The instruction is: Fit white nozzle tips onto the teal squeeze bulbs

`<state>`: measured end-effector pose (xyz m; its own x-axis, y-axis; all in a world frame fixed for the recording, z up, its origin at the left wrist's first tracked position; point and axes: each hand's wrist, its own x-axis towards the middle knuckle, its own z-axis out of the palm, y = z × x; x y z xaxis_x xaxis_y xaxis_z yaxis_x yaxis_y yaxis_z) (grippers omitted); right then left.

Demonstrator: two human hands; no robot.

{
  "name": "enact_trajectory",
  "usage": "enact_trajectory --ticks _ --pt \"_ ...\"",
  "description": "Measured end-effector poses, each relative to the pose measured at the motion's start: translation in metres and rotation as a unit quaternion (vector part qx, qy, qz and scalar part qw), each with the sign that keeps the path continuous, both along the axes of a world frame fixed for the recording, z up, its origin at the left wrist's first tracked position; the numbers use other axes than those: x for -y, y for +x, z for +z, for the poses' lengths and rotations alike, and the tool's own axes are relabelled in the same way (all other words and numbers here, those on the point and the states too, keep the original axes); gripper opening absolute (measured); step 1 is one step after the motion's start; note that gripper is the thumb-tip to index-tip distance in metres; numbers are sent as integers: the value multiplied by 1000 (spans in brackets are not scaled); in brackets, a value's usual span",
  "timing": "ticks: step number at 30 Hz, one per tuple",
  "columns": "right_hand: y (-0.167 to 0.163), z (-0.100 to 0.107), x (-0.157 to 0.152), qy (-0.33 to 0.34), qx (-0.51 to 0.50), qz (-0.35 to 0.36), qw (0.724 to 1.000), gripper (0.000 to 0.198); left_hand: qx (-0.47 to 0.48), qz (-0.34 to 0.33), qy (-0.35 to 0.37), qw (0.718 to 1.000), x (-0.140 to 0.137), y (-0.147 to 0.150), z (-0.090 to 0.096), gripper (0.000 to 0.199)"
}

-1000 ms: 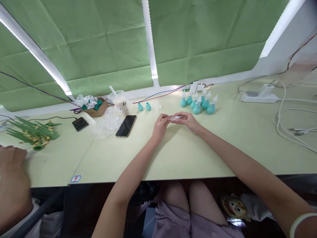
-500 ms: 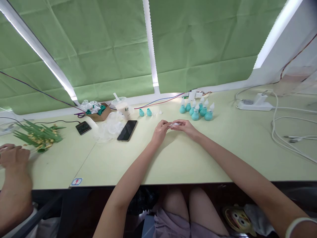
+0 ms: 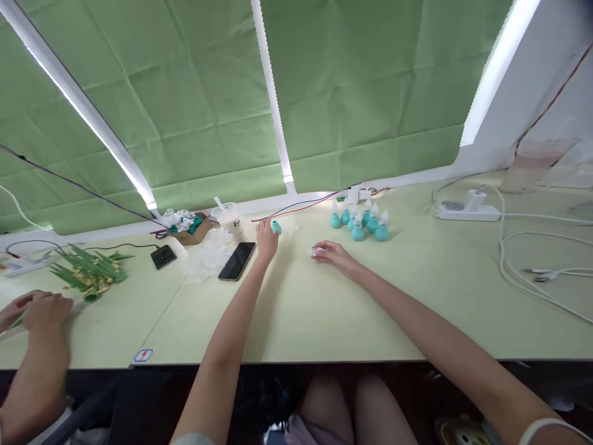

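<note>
My left hand [image 3: 267, 240] reaches to the back of the table, its fingers curled down over a small teal bulb-shaped piece, which the hand mostly hides. Right beside it stands another teal bulb-shaped piece [image 3: 276, 227] with an open neck. My right hand [image 3: 332, 256] pinches a small whitish, see-through piece [image 3: 315, 251] just above the table; its exact kind is too small to make out. Behind that hand a group of several teal bulbs [image 3: 357, 232] stands upright, each topped with a translucent pointed tip. A few small clear pieces [image 3: 291, 227] lie near the left hand.
A phone [image 3: 237, 261], crumpled clear plastic [image 3: 204, 258], a drink cup with a straw [image 3: 230, 222] and a cardboard box [image 3: 194, 235] are on the left. A co-worker's hands [image 3: 46, 312] are near green leafy stems [image 3: 90, 272]. A power strip [image 3: 467, 212] with cables lies right.
My hands have come apart. The left has moved left and away from me to the teal pieces; the right keeps the whitish piece. The view has tilted slightly upward.
</note>
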<state>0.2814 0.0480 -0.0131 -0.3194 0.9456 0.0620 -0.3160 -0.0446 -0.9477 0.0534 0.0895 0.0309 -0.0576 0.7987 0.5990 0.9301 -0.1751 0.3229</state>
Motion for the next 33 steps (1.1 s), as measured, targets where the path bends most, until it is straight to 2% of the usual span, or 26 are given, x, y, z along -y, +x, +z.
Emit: enact_trajectory --ticks 3,7,10,14,16,18,20,22,24,26,28,31,33 --pt "0 -2 -4 -7 -10 10 1000 32 -44 80 -91 992 -34 -15 13 49" --pt "1 -6 -9 -6 -16 16 1000 34 -68 66 -160 983 -63 -23 11 39" --pt "3 -6 -10 -7 -8 24 1000 36 16 38 -150 988 -74 -24 3 29" --pt "5 -3 -8 3 5 35 999 33 132 14 -118 984 -77 -30 -5 26" --pt "5 -2 -8 7 0 29 1000 33 204 -36 -83 975 -71 -33 -3 29" --pt "5 -3 -8 9 -3 28 1000 34 321 -132 -24 938 -57 -33 3 35" --pt "5 -4 -9 15 1 29 999 35 427 -226 12 875 -37 -27 9 40" --pt "6 -6 -11 32 21 15 999 35 477 -269 -14 837 -12 -16 14 40" --pt "6 -7 -12 54 52 -16 997 35 490 -288 -57 821 13 -1 12 37" --pt "8 -6 -12 77 75 -48 993 37 461 -291 -99 833 32 13 5 38" --pt "10 -5 -12 93 81 -72 990 40 394 -278 -129 867 44 26 -7 40" --pt "13 -2 -11 113 96 -97 984 45 309 -236 -129 912 52 40 -23 38" --pt "14 0 -10 130 113 -105 979 44 266 -230 -142 925 55 47 -29 33"
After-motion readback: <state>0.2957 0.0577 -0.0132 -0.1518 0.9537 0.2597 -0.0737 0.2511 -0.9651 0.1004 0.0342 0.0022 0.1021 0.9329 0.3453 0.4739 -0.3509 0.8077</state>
